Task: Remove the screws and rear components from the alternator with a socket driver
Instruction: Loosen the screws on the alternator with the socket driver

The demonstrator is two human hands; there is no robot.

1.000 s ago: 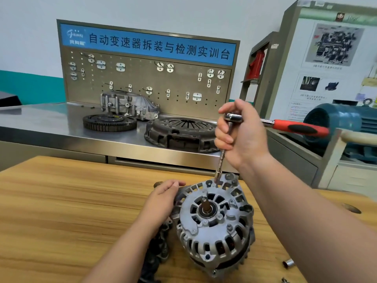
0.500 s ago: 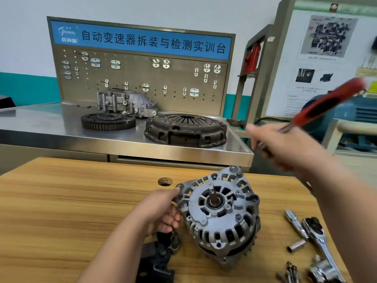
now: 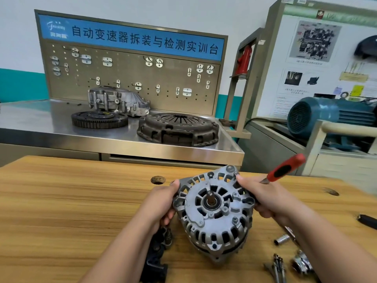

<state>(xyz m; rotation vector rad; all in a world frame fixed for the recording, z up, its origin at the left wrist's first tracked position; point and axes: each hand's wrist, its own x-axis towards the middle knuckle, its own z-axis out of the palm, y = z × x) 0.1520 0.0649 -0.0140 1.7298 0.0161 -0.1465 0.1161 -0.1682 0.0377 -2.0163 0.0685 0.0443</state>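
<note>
- The table is pale wood. A wide stretch of plain grain lies left of my left arm, running to the table's left and near edges.
- Beyond the far edge stands a steel bench with a pegboard behind it. On the bench sit a flywheel, a housing and a clutch cover.
- A hole in the wood sits just past my left hand.
- My left hand clasps the left rim of the alternator, thumb on the front face.
- The alternator is at mid-table, tilted, with its shaft facing me. A black part lies by its lower left.
- My right hand is curled round the driver, whose red handle points up and right. Its thumb touches the alternator's right rim.
- A socket and other metal bits lie on the near right of the table, close under my right forearm.
- A blue motor stands beyond the right edge.
</note>
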